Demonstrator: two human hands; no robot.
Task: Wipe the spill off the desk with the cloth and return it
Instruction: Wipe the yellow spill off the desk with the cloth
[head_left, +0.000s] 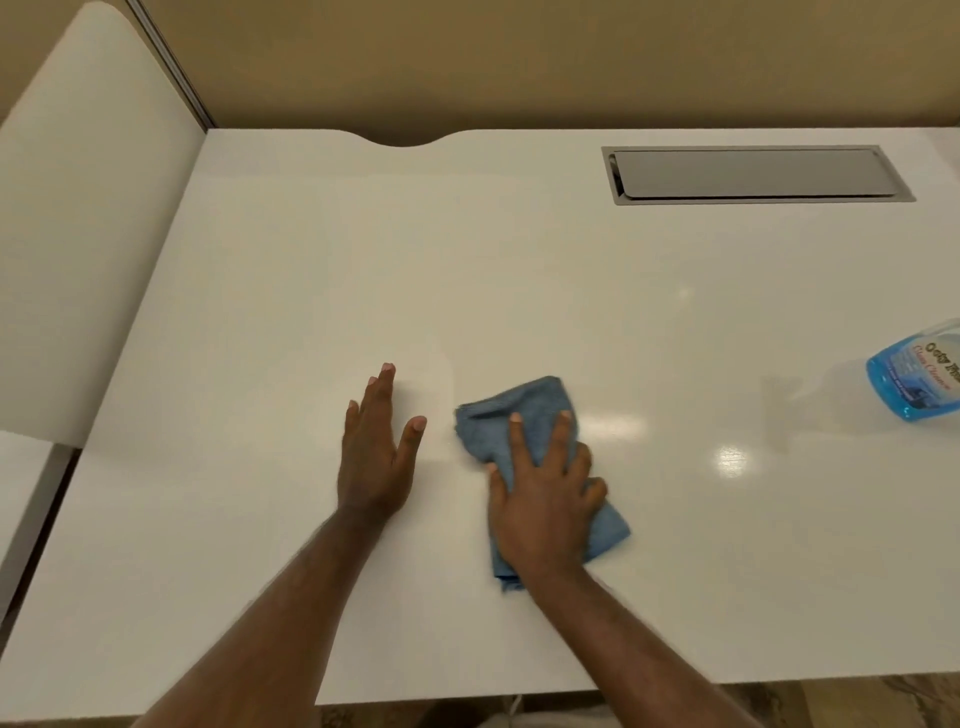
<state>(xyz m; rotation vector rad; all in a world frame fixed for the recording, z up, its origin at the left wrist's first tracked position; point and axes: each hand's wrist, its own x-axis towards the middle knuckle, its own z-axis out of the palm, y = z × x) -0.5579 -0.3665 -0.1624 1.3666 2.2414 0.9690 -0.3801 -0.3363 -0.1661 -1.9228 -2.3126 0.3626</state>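
Observation:
A crumpled blue cloth (519, 415) lies on the white desk (311, 270) a little right of centre, near the front. My right hand (545, 493) presses flat on top of it, fingers spread over the fabric. My left hand (376, 452) rests flat on the bare desk just left of the cloth, fingers together and thumb out, holding nothing. No spill stands out on the glossy surface; only light reflections show to the right of the cloth.
A spray bottle of blue cleaner (917, 374) lies at the right edge. A grey metal cable hatch (753, 174) is set into the desk at the back right. A white partition panel (88, 234) rises along the left side. The desk's front edge runs just below my forearms.

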